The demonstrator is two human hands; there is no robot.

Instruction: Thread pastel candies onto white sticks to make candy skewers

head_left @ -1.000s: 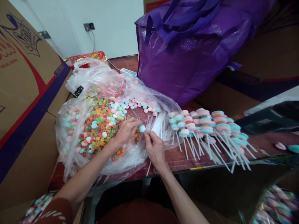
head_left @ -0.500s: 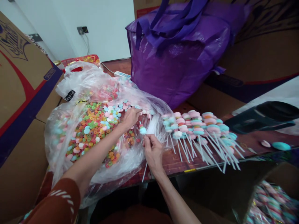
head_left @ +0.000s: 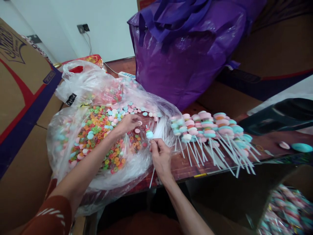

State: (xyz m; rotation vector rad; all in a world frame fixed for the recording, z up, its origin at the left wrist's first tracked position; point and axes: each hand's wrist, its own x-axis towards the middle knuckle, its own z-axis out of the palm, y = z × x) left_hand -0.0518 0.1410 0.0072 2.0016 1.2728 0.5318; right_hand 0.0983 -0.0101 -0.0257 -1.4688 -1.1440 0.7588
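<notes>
Pinching a white stick [head_left: 152,178] in our right hand [head_left: 161,158], sweets [head_left: 149,134] stacked up top, over the right side of the plastic bag [head_left: 130,172]; we've got a pale candy disc [head_left: 140,123] in our left hand's [head_left: 130,123] fingertips, just left.

- Cardboard box [head_left: 29,88], left: a curly dark word [head_left: 11,47] in a pointed frame, starting with what looks like a capital S; the remaining letters cannot be read for certain.
- Same box, on its dark blue band: a small label [head_left: 49,77] with a pale rounded outline; its characters are too small to make out.
- Plastic bag [head_left: 73,81], near its knot: a black tag [head_left: 71,99] with pale, slanting letters, too blurred to spell out.
- Brown box [head_left: 281,45], right: an outlined label [head_left: 246,76] on the dark band, lettering illegible.
- Power strip [head_left: 126,75] behind the bag: small blue markings, unreadable.
</notes>
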